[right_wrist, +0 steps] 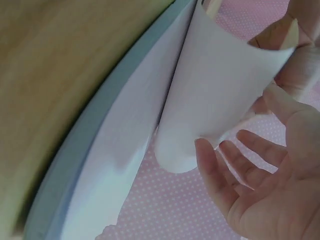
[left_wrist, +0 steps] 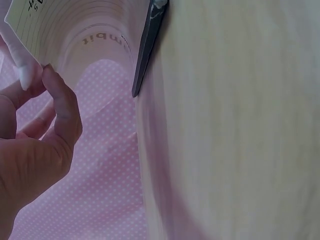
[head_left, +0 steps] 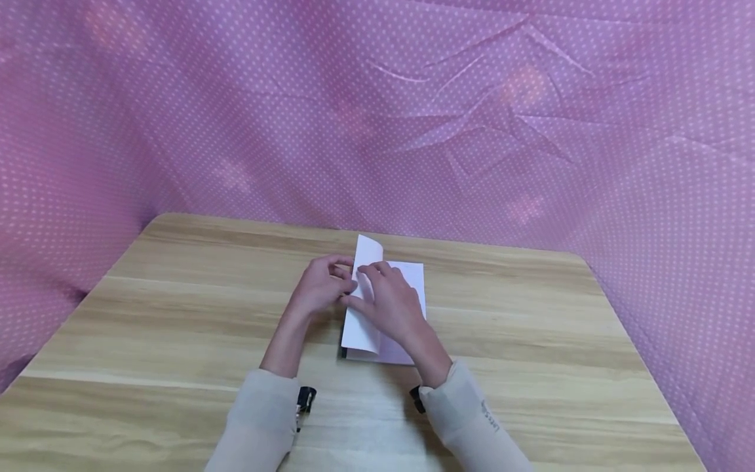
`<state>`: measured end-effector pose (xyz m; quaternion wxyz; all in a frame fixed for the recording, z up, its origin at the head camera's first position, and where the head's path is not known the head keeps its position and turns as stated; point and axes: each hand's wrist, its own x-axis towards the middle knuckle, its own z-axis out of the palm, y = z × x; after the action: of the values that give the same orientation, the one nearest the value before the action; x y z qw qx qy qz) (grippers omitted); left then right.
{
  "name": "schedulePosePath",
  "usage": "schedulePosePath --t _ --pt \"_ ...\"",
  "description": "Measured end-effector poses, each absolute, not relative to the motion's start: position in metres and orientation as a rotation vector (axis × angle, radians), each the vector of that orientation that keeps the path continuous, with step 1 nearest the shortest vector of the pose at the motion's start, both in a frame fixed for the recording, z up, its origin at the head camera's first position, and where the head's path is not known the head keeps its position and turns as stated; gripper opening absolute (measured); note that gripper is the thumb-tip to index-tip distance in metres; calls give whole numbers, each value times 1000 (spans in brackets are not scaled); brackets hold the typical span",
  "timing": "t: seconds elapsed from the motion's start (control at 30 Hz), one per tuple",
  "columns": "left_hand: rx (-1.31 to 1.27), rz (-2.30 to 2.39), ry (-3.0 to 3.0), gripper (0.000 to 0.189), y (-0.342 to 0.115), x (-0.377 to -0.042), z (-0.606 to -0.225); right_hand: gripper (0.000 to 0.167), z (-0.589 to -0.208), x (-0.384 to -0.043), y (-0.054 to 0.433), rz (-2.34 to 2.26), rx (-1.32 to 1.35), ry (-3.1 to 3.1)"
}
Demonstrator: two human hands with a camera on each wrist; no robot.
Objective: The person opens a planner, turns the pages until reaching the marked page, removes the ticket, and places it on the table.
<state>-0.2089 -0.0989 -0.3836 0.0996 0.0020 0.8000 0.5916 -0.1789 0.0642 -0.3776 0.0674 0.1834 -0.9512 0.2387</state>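
Best done, I'd say, w/ a light hold on the free edge of the page (head_left: 361,334), so it bows w/o creasing, & w/ the notebook (head_left: 416,278) kept flat. On the L, the left hand (head_left: 318,285) is nearly closed, thumb & fingertip pinching the page's edge. Next, the page stands up off the notebook, curved, its lined side w/ a bit of writing facing L; poss. >1 sheet, wrist views too soft to say. Then the right hand (head_left: 392,305), thumb & fingers well spread & gently bent, not clenched: thumb at the page's edge, a fingertip against its blank face. Notebook itself lies mid-table, partly under the right hand, its R side sticking out past it on the table (head_left: 531,328).
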Motion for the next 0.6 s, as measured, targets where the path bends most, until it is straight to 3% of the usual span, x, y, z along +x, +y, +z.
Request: schedulePosePath --t 0.37,0.6 --pt "-15 1770 2378 47 -105 -205 -381 51 -377 -190 99 1147 693 -2707" --pt "-31 1743 2407 44 -117 -202 -382 43 -376 -198 128 1291 637 -2683"
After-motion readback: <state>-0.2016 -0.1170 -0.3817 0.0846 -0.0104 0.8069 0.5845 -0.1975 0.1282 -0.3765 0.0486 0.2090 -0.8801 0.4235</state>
